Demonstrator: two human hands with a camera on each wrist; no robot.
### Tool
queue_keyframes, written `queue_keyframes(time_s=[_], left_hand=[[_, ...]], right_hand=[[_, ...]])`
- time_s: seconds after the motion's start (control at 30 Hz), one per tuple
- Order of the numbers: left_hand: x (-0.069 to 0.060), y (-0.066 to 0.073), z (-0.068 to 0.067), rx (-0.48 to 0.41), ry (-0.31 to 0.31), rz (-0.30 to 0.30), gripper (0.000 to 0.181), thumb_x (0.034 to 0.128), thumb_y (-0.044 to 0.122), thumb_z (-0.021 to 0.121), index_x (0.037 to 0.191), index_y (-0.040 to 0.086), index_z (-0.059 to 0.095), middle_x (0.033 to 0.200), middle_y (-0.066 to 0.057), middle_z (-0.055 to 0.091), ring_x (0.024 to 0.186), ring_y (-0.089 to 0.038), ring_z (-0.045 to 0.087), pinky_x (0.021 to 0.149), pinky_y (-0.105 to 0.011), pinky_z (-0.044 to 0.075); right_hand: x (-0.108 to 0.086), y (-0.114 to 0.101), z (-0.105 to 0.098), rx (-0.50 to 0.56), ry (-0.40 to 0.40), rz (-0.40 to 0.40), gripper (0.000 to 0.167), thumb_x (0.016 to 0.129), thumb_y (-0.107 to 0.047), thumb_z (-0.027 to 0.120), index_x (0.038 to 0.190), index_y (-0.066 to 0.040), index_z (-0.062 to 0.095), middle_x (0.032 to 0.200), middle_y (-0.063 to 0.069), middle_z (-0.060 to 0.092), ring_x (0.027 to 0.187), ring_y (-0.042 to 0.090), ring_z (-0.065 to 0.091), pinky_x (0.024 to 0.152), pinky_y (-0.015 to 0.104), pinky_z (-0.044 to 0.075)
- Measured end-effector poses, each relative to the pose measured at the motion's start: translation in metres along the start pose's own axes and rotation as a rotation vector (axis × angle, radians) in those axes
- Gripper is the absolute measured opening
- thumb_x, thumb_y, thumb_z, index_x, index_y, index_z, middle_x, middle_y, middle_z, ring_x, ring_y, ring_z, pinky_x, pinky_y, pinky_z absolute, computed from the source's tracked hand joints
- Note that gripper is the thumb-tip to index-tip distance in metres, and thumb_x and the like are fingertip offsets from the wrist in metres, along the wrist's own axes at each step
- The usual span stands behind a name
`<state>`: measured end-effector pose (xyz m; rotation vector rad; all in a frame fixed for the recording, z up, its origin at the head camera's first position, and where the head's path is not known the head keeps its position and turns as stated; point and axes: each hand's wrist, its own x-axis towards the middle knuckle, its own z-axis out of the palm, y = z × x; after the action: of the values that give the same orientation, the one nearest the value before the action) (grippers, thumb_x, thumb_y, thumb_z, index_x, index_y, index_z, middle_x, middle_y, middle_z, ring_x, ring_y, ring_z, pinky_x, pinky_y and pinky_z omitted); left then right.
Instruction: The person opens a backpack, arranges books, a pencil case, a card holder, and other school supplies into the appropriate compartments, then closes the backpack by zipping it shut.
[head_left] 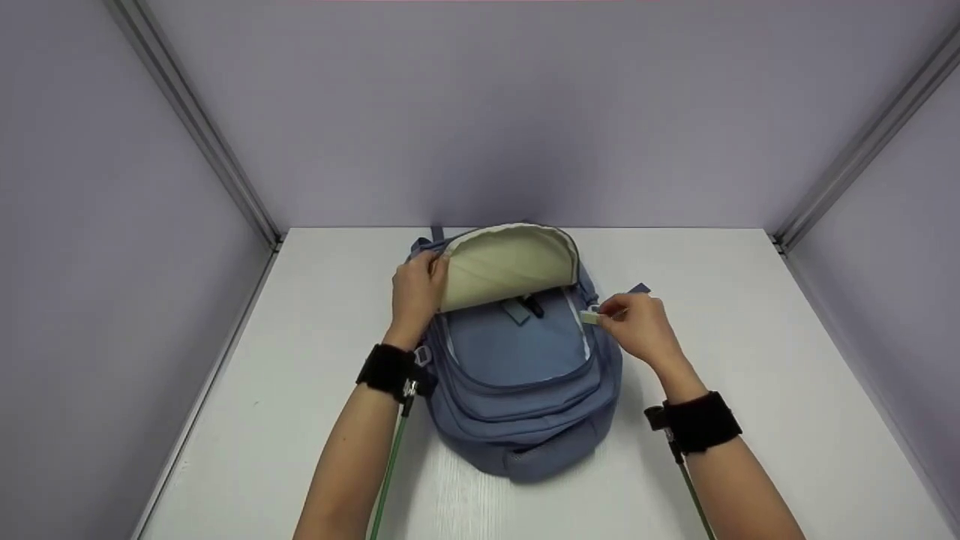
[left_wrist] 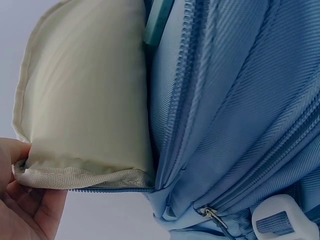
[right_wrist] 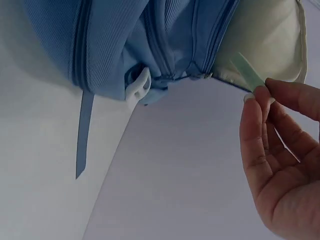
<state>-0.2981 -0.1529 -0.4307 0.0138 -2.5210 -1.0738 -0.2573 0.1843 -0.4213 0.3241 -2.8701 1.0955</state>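
Observation:
A blue backpack lies on the white table, its front flap folded back so the cream lining faces up. My left hand pinches the flap's edge at the left; the left wrist view shows the thumb and fingers on the cream binding. At the pocket's right side, my right hand holds a small flat pale green piece between thumb and fingertips. Its exact kind cannot be told. Inside the opening lie a green bar-shaped thing and a small black thing, both partly under the flap.
White side-release buckles hang at the backpack's sides, one near the left zipper pull. A loose blue strap sticks out at the right. Grey-white panels enclose the table at the back and sides.

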Motion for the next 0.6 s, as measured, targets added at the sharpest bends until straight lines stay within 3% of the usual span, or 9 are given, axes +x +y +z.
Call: queue_keyframes(time_s=[0.37, 0.6], left_hand=[[0.000, -0.001, 0.001, -0.005, 0.024, 0.021, 0.024, 0.0984, 0.022, 0.061, 0.083, 0.004, 0.067, 0.067, -0.003, 0.055, 0.062, -0.023, 0.052, 0.060, -0.038, 0.042], [-0.001, 0.002, 0.000, 0.007, -0.010, -0.003, 0.025, 0.0999, 0.024, 0.059, 0.088, 0.004, 0.069, 0.067, -0.003, 0.055, 0.061, -0.021, 0.051, 0.059, -0.036, 0.041]], right_hand=[[0.013, -0.043, 0.053, 0.018, -0.079, -0.108, 0.004, 0.082, -0.004, 0.074, 0.086, -0.003, 0.076, 0.078, 0.006, 0.070, 0.071, 0.022, 0.067, 0.067, 0.039, 0.053], [0.022, -0.059, 0.086, 0.054, -0.080, -0.052, 0.005, 0.080, -0.004, 0.077, 0.085, -0.007, 0.077, 0.075, 0.001, 0.070, 0.065, 0.016, 0.066, 0.064, 0.035, 0.053]])
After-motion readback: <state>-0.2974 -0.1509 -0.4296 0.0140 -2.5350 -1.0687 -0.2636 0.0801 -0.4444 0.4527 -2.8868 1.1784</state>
